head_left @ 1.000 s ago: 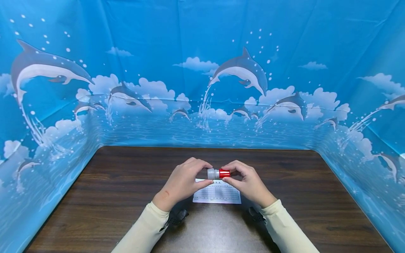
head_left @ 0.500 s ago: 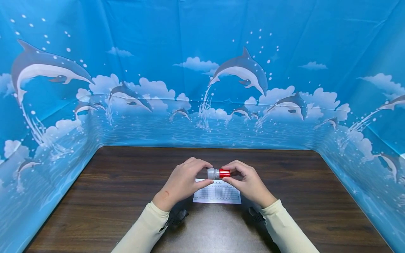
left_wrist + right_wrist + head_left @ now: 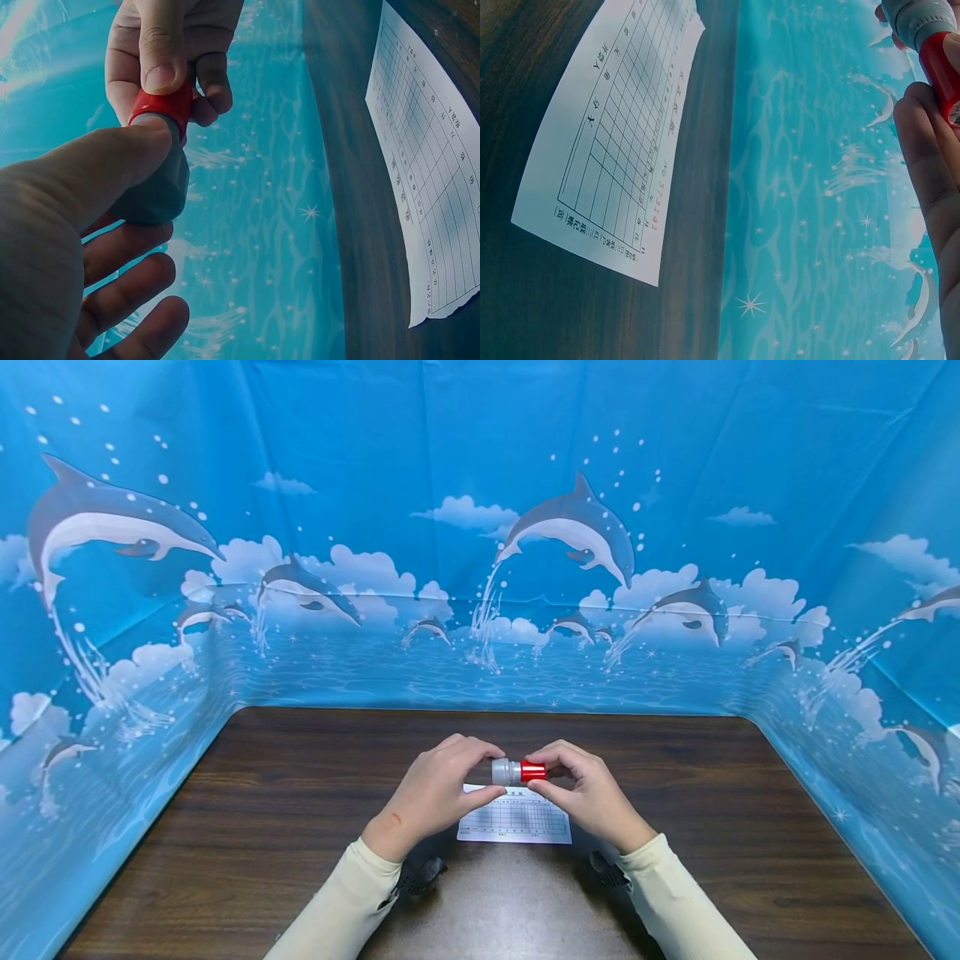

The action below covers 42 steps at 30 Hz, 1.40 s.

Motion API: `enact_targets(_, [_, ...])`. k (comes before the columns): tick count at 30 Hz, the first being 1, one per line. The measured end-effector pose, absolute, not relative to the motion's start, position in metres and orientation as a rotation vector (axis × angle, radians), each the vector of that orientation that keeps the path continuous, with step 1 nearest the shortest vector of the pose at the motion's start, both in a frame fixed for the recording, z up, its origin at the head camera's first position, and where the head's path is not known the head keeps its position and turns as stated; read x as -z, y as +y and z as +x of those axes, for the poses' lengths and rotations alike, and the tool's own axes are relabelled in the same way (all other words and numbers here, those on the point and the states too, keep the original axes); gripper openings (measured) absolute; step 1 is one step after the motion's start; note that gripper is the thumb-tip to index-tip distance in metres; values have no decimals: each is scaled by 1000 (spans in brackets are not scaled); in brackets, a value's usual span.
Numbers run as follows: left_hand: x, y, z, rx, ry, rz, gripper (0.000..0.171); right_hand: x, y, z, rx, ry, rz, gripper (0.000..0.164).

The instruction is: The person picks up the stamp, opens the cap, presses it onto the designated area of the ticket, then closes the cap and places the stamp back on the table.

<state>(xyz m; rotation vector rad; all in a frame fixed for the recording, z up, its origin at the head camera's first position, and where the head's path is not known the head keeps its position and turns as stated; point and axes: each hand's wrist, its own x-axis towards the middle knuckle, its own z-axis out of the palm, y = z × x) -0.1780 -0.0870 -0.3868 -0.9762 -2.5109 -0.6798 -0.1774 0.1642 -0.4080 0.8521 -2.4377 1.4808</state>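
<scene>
Held level between both hands over the table is a short rubber stamp (image 3: 532, 772) with a glossy red handle and a grey cap (image 3: 501, 772). My left hand (image 3: 438, 785) pinches the grey cap between thumb and fingers. On the other side, my right hand (image 3: 592, 793) pinches the red handle. In the left wrist view the left thumb lies along the cap (image 3: 154, 187), close to the red part (image 3: 169, 109). Below and nearer to me, a printed receipt form (image 3: 513, 820) with a ruled grid lies on the table, its far edge partly overlapped by the hands.
The dark wood-grain table (image 3: 300, 827) extends on both sides of the hands. A blue curtain printed with dolphins (image 3: 480, 527) stands along its back and sides. Black wrist devices (image 3: 423, 875) sit beneath both forearms, which wear cream sleeves (image 3: 341, 902).
</scene>
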Motion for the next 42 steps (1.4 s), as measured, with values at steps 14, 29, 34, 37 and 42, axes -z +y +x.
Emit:
enact_targets(14, [387,-87,-178,698,-2523,-958,41,407,165,-178,-1479,-2451,846,35])
enact_targets(29, [388,-88,-179,690,-2547,-937,41,408,166,-177,-1482,-2455,809,34])
enact_targets(34, [387,-89,-179,667,-2547,-892,43,407,168,-179,-1466,-2450,756,33])
enact_targets(37, [386,-91,-178,672,-2532,-861,52,407,170,-180,-1451,-2427,720,35])
enact_targets(42, [386,-95,-181,644,-2498,-836,59,407,174,-183,-1422,-2393,662,38])
